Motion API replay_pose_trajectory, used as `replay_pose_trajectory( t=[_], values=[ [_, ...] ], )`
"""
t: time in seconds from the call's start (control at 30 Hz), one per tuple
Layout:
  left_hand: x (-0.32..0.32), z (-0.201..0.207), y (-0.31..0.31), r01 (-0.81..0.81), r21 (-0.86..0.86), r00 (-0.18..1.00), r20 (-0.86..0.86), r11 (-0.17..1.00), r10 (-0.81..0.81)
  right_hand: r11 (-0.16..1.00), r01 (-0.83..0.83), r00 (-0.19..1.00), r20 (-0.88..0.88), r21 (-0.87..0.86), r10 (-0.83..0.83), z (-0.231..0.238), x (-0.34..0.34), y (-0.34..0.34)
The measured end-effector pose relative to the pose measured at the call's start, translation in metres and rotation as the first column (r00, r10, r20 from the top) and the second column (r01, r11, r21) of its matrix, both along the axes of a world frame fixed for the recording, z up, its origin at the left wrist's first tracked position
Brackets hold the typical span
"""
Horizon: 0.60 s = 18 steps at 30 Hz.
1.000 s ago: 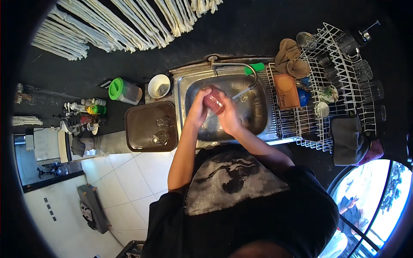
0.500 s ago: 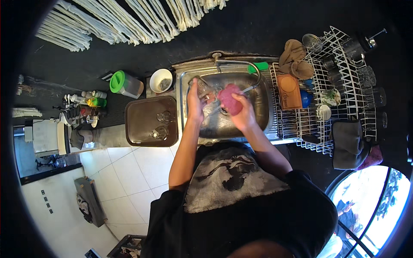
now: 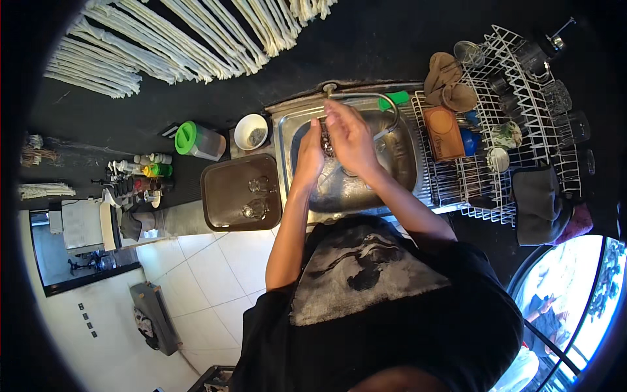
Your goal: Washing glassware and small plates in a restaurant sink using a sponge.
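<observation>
Above the sink (image 3: pixel 418 170), my left hand (image 3: pixel 309 162) holds a clear glass (image 3: pixel 328 146) from its left side, thumb and fingers along it. My right hand (image 3: pixel 351 147) lies against the glass from the right, its fingers reaching over the top and covering most of it. Only a narrow, wet-looking strip of the glass shows between the two hands. No pink cloth is visible now; whether it is behind the right hand I cannot tell. Beside the hands, the thin curved faucet (image 3: pixel 390 108) arches over the basin.
Left of the sink, a brown tray (image 3: pixel 225 215) carries glassware, with a white bowl (image 3: pixel 247 123) and a green-lidded container (image 3: pixel 187 136) behind it. A green item (image 3: pixel 392 100) sits at the sink's back rim. To the right, a white wire dish rack (image 3: pixel 480 134) holds cups and glasses.
My right hand has moved up and left onto the glass, and the pink cloth has gone from sight. My left hand stays at the glass. The whole view has shifted slightly.
</observation>
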<state>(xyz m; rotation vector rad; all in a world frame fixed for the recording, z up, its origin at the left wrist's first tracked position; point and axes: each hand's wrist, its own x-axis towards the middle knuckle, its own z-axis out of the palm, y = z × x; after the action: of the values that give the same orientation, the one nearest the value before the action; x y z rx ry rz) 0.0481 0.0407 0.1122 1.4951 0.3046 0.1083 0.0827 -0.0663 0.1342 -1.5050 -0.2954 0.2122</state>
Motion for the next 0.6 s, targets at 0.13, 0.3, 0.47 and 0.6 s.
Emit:
replay_pose_trajectory(
  t=[0.13,0.3,0.47,0.6],
  values=[
    [-0.016,0.007,0.010,-0.042,-0.287,0.996,0.064,0.957,0.063,0.943,0.234,0.633,0.773,-0.235,0.036,0.015,-0.035,0.002],
    [-0.007,0.024,-0.006,-0.101,0.063,0.991,0.100,0.993,0.094,0.919,0.025,0.987,-0.155,0.393,0.040,-0.024,0.002,0.004],
    [-0.021,0.029,0.006,0.165,-0.299,0.967,-0.138,0.940,-0.214,0.727,-0.082,0.883,-0.289,0.682,0.370,-0.043,-0.009,-0.018],
    [-0.019,0.009,-0.001,-0.094,-0.387,0.969,-0.246,0.917,-0.004,0.815,-0.063,0.910,-0.303,0.576,0.285,-0.035,-0.019,-0.016]
  ],
)
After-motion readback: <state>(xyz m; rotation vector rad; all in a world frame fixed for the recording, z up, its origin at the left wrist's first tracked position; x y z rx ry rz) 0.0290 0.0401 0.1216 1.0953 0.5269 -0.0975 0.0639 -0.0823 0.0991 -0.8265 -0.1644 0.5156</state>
